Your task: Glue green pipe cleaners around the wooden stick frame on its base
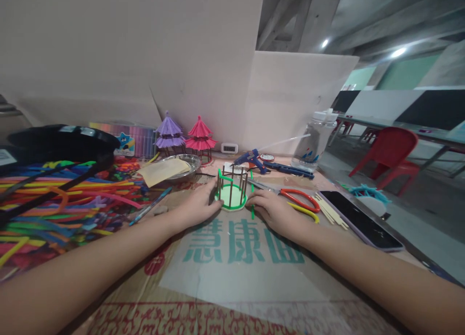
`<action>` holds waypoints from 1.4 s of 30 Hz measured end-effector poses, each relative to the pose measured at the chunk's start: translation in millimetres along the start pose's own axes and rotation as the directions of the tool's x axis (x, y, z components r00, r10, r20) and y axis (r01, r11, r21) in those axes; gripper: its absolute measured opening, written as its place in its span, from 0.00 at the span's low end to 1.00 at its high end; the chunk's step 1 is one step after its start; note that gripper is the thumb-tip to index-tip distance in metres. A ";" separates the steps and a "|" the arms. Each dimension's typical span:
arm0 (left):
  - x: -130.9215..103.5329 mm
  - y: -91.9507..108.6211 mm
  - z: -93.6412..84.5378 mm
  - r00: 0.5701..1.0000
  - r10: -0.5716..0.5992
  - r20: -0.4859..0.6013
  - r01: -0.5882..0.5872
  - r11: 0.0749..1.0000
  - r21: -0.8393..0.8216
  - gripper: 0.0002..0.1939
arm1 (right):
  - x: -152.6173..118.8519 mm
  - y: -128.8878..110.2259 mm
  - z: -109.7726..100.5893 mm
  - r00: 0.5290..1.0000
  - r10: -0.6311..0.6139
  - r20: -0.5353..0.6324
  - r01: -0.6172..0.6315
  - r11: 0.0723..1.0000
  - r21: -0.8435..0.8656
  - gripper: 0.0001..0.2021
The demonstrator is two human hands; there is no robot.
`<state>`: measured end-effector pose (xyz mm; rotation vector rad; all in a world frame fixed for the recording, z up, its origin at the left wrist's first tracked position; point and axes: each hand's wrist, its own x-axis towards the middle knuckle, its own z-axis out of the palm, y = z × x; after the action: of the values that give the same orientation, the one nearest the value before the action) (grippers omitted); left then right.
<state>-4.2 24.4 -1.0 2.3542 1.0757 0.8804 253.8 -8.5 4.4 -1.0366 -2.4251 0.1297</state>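
A small pavilion frame (231, 195) stands upright on the cardboard, with a round pale green base rimmed in green and several thin brown posts. Green pipe cleaner also runs along the top of some posts. My left hand (199, 203) grips the frame's left side, thumb at the base and the other fingers partly hidden behind it. On the other side, my right hand (272, 210) has its fingers bent around a green pipe cleaner (252, 211) that stands nearly upright beside the frame.
Behind stand a purple pagoda model (169, 131) and a pink one (200, 134). A blue glue gun (250, 159), orange-handled scissors (301, 199), a phone (359, 219) and a water bottle (314, 141) lie or stand rightward. Colourful pipe cleaners (72, 199) cover the left.
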 end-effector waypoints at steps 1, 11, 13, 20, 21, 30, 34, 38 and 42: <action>0.1 0.3 0.1 1.000 0.000 -0.004 0.000 1.000 0.002 0.35 | 0.0 0.1 0.3 1.000 -0.007 -0.005 0.007 1.000 0.000 0.12; -0.5 6.7 -1.7 0.998 0.034 -0.049 -0.034 0.999 0.007 0.27 | -0.9 4.0 1.5 0.999 -0.024 -0.036 0.024 1.000 -0.007 0.13; -0.5 9.2 -2.8 0.999 0.013 -0.043 -0.012 1.000 0.019 0.24 | -0.8 7.7 2.2 0.999 -0.035 -0.031 0.034 0.999 -0.022 0.12; -0.6 6.9 -1.9 0.999 0.009 -0.045 -0.009 1.000 0.003 0.25 | 0.7 18.6 4.3 0.993 -0.120 0.019 0.121 0.984 -0.130 0.11; -0.6 6.0 -1.5 0.999 0.018 -0.045 -0.019 1.000 -0.007 0.24 | 0.4 16.0 2.9 0.990 -0.138 0.004 0.137 0.981 -0.137 0.10; -0.9 2.2 -0.5 0.993 0.064 -0.100 -0.063 0.998 0.022 0.36 | -16.9 -40.3 -17.8 0.808 -0.586 0.061 0.567 0.747 -0.347 0.12; -3.2 8.7 -12.6 0.935 0.180 -0.304 -0.121 0.972 0.203 0.36 | -12.9 -38.5 -11.2 0.908 -0.390 0.154 0.419 0.859 -0.293 0.11; -7.6 30.3 -29.0 0.873 0.422 -0.245 -0.262 0.829 0.494 0.23 | -5.8 -32.0 -7.6 0.964 -0.116 0.238 0.150 0.980 -0.131 0.09; -10.6 46.6 -36.4 0.874 0.470 -0.127 -0.284 0.704 0.650 0.21 | -4.2 -31.5 -9.1 0.963 -0.083 0.258 0.109 0.990 -0.087 0.10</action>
<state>-10.2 -9.1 48.4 3.1667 1.1232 1.1850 240.0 -34.6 19.2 -0.9948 -2.7344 0.1142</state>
